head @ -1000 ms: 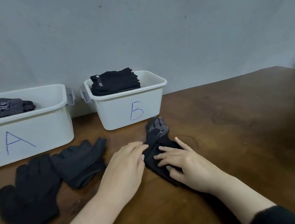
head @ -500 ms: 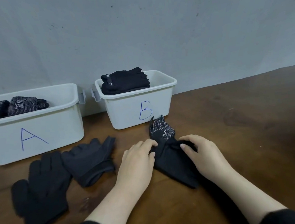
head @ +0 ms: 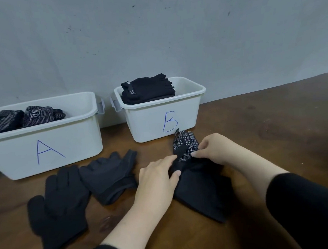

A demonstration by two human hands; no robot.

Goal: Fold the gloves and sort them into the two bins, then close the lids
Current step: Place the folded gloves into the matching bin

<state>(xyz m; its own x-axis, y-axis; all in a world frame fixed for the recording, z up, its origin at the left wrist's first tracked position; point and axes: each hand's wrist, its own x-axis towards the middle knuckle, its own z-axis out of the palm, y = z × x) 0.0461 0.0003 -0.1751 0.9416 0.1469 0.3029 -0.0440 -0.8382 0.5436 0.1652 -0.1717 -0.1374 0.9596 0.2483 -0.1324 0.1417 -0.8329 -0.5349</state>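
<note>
Task status: partly complete. Bin A (head: pixel 42 134) stands at the left rear of the desk (head: pixel 268 135) and already holds dotted knit gloves (head: pixel 33 117), folded as far as I can tell. Bin B (head: pixel 165 122), just to its right against the wall, holds a folded stack of plain black gloves (head: pixel 148 89) that rises above its rim. Both bins are uncovered, and no lids are in view.

Step in hand: folding. A dotted black glove (head: pixel 188 148) lies on the desk directly in front of bin B, its fingertips nearly touching the bin wall and its dark cuff end running back toward me. My left hand (head: pixel 158 181) rests flat with relaxed fingers, pressing the glove's left edge at mid-length. My right hand (head: pixel 214 150) pinches the dotted fabric near the printed logo between thumb and forefinger, the fingers narrow and closed on the cloth.

Remaining work: two plain black gloves are unfolded on the desk in front of bin A, one lying flat (head: pixel 57 207) at the near left, one bunched (head: pixel 110 175) just beside it, their edges touching. I judge that the dotted glove belongs with the matching ones in bin A and the plain ones with the stack in bin B. After that, both lids must be found and fitted
</note>
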